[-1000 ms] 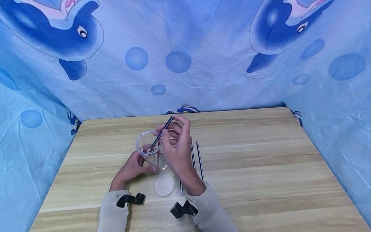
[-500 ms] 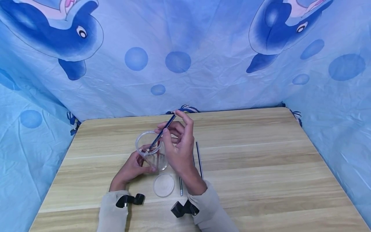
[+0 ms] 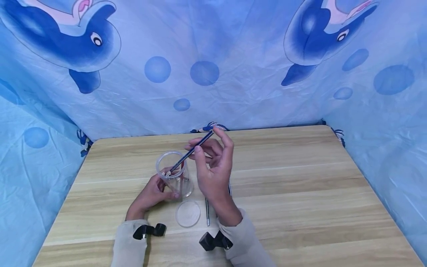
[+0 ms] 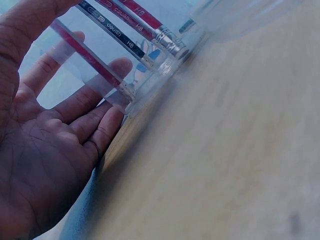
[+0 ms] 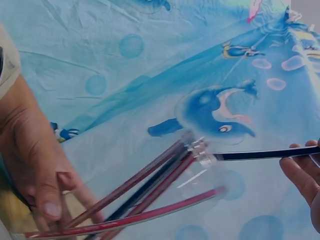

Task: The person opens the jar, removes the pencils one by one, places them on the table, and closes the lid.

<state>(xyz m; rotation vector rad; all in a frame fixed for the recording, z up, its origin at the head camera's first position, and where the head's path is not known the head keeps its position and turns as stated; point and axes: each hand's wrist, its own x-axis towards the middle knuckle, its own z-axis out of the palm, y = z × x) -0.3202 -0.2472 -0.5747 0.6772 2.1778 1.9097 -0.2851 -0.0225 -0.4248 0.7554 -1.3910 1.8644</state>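
Observation:
My left hand (image 3: 151, 194) holds a clear plastic jar (image 3: 187, 185), thumb on the near side and fingers round the far side. Inside it stand several red pencils (image 4: 92, 60) and a dark pencil (image 4: 117, 35), seen through the wall in the left wrist view. My right hand (image 3: 215, 172) holds another dark pencil (image 3: 191, 152) between thumb and fingers, its index fingertip at the upper end. That pencil slants down to the left, its lower end at the jar's mouth beside the whitish pencil ends.
A round clear lid (image 3: 188, 214) lies on the wooden table (image 3: 300, 193) in front of the jar. Two dark pencils lie to its right: one pencil (image 3: 207, 213) near the lid, another pencil (image 3: 229, 189) partly hidden by my right forearm. A blue dolphin-print curtain (image 3: 233, 100) surrounds the table.
My right hand has moved right and slightly up with the dark pencil, which now leans flatter and shows more length outside the jar. My left hand and the jar have stayed put.

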